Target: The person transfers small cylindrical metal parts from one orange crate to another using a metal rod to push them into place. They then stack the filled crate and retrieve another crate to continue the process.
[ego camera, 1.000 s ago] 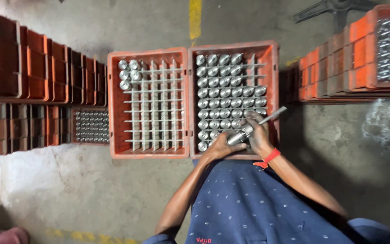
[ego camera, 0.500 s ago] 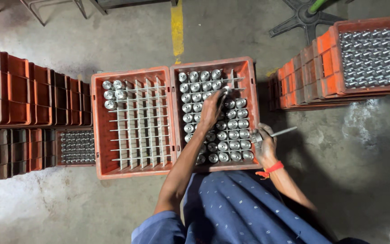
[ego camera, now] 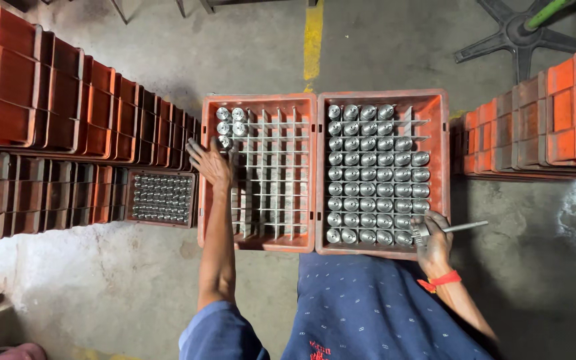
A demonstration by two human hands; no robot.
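Two orange crates with grid dividers sit side by side on the floor. The right crate is nearly full of upright shiny metal cylinders. The left crate holds only a few cylinders in its far left corner. My left hand lies over the left crate's left side, fingers spread, its fingertips beside a cylinder in the third row. My right hand, with a red band at the wrist, rests at the right crate's near right corner and grips a thin metal rod.
Stacks of orange crates line the left, with a small crate of metal parts next to the left crate. More crates stand at the right. A yellow floor line and a black star-shaped base lie beyond.
My left hand has left the right crate and moved across to the left crate's far left side. My right hand keeps the rod at the right crate's near corner.
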